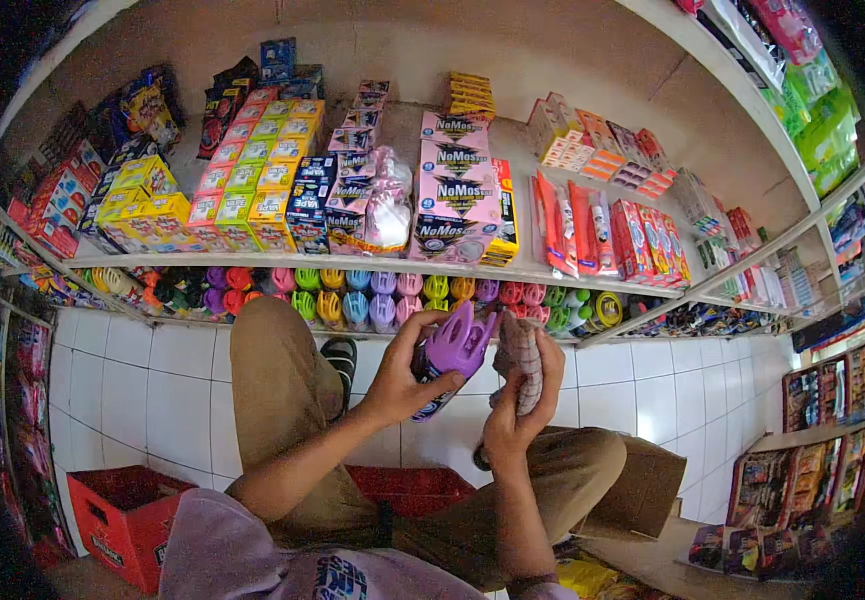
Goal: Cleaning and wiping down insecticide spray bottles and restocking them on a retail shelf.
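Observation:
My left hand (402, 375) grips an aerosol can with a purple plastic cap (459, 341), tilted so that its cap points up and right. Close to the cap, on its right, my right hand (526, 397) holds a bunched checked cloth (521, 364); a small gap seems to part cloth and cap. Beyond both hands, on the lowest shelf, stand rows of cans with coloured caps (357, 306). Above them a white shelf (372, 262) bears pink boxes (456, 195), yellow and green boxes (241, 210) and red packs (654, 244).
A red plastic crate (121, 525) stands at lower left, and another red container (410, 487) lies beneath me. An open cardboard box (631, 487) is beside my right knee. Shelves of packets (800, 465) stand at right. White floor tiles (181, 390) lie before the shelf.

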Motion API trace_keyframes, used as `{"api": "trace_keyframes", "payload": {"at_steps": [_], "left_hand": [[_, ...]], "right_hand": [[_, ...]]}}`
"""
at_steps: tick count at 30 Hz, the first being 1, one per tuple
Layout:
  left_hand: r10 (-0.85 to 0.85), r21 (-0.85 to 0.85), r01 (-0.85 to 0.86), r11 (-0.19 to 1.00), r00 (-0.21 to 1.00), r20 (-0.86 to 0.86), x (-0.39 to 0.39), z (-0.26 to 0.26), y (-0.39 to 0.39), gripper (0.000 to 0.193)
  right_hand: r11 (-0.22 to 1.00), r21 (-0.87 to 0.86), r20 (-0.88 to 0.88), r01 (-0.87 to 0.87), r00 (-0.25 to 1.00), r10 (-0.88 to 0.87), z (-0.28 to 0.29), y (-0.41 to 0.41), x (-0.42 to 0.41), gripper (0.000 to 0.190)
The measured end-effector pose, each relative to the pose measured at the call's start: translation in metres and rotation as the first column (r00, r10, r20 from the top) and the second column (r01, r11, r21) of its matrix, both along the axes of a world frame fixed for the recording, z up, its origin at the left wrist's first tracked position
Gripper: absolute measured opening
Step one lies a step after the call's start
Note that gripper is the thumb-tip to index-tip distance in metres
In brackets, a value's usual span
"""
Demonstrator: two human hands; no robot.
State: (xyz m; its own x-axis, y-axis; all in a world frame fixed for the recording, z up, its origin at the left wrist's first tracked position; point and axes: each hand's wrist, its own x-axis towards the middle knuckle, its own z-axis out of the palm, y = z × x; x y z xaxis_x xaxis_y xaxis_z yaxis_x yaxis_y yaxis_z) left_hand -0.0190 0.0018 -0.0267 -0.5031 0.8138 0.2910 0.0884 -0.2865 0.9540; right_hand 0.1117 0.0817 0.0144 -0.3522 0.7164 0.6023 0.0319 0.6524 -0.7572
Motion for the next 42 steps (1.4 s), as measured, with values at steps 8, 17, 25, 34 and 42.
{"api": "trace_keyframes", "payload": {"at_steps": [8, 17, 25, 34, 42], "left_hand": [[0.008, -0.085, -0.025, 0.996, 0.980, -0.199, 0.003, 0.004, -0.008, 0.088], [0.011, -0.056, -0.043, 0.997, 0.880, -0.475, -0.006, 0.022, -0.014, 0.086], [-0.302, -0.152, 0.261, 0.953, 0.831, -0.467, -0.032, 0.014, -0.020, 0.079], [-0.352, -0.176, 0.306, 0.936, 0.839, -0.415, -0.037, 0.016, -0.017, 0.075], [-0.513, -0.238, 0.457, 0.857, 0.802, -0.307, -0.040, 0.028, -0.024, 0.074]], "right_hand": [[0.990, 0.125, -0.047, 0.061, 0.997, -0.056, 0.005, 0.005, 0.004, 0.051], [0.974, 0.211, 0.263, -0.079, 0.965, 0.021, 0.025, 0.003, 0.014, 0.054], [0.929, 0.130, 0.457, -0.345, 0.853, 0.253, 0.035, 0.009, 0.030, 0.050], [0.950, -0.088, 0.242, -0.301, 0.918, 0.314, 0.023, 0.004, 0.018, 0.038], [0.946, -0.043, 0.335, -0.321, 0.888, 0.316, 0.021, 0.014, 0.026, 0.039]]}}
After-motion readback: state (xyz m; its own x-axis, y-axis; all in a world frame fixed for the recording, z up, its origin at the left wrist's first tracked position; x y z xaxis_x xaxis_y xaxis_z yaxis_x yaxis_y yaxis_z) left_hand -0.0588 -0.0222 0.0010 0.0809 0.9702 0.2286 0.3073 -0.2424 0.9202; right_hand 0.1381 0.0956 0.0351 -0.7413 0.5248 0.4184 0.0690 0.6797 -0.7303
